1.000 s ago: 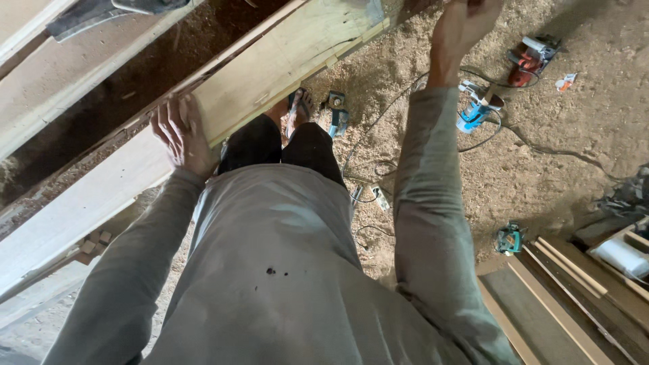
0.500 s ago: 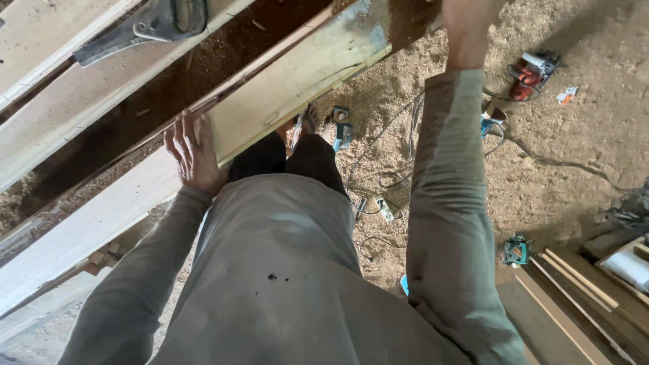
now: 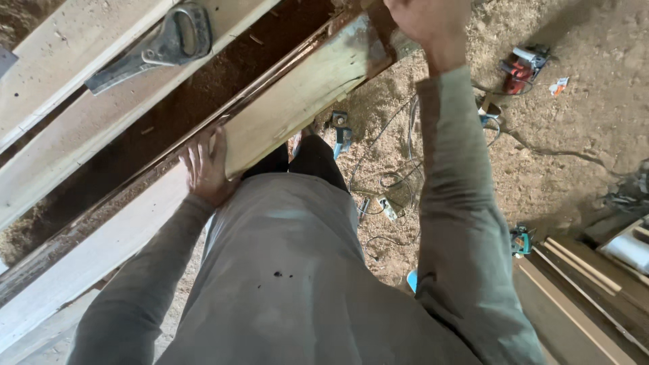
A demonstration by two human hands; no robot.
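A long pale wooden plank (image 3: 297, 88), likely heavy and stiff, lies diagonally above the sawdust floor (image 3: 574, 135); the left hand (image 3: 206, 165) presses flat on it, fingers released, while the right hand (image 3: 426, 20) clenches its far end.

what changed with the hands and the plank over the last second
The left hand slid along the plank toward its far end and lies flat on it. The right hand stayed gripping the far end. The view tipped forward, showing more of the hand saw. The red power tool on the sawdust floor stayed put.
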